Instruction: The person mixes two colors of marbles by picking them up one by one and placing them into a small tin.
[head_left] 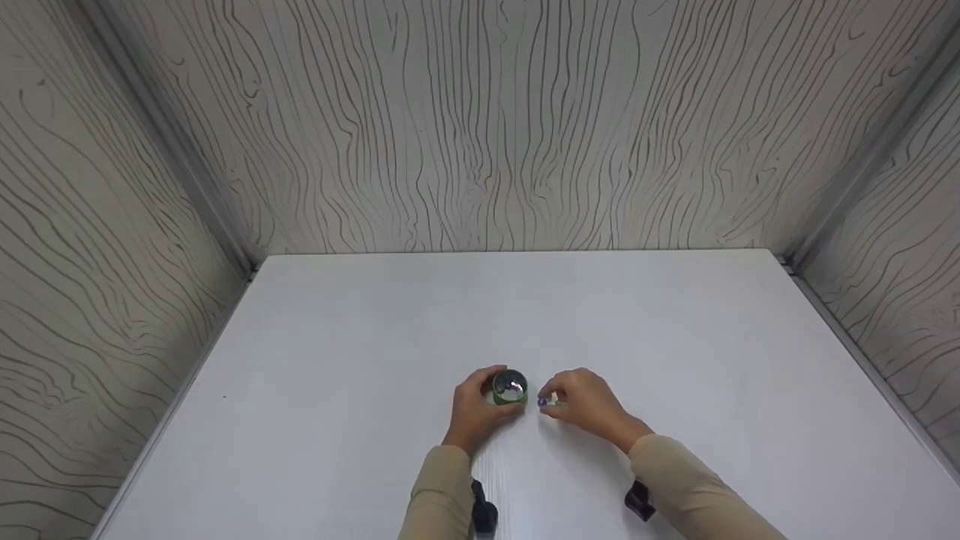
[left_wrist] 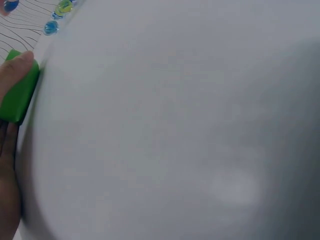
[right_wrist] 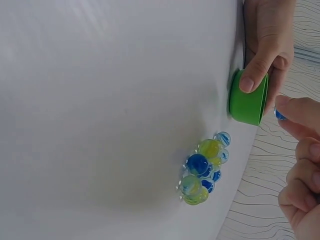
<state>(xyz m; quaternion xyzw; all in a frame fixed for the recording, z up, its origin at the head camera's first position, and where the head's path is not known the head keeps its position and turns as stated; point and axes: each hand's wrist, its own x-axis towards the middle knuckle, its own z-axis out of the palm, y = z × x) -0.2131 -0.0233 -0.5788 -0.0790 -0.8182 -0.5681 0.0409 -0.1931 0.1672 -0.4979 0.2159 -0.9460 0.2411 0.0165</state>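
Note:
A small green cup [right_wrist: 246,102] stands on the white table, its mouth facing up in the head view with something shiny inside. My left hand [head_left: 478,411] grips the cup's sides, the thumb on the near side. Just right of the rim, my right hand [head_left: 589,401] pinches a blue glass marble [right_wrist: 279,115] between thumb and fingertips. The marble is apart from the cup. Several blue, yellow-green and clear marbles [right_wrist: 197,164] lie clustered on the table beside the cup in the right wrist view; in the head view the right hand mostly hides them.
The white tabletop [head_left: 337,330] spreads around both hands. Behind it rises a wood-grain patterned wall [head_left: 480,150], with similar panels at left and right. A black wrist device [head_left: 485,516] sits by the left sleeve, another [head_left: 639,501] by the right.

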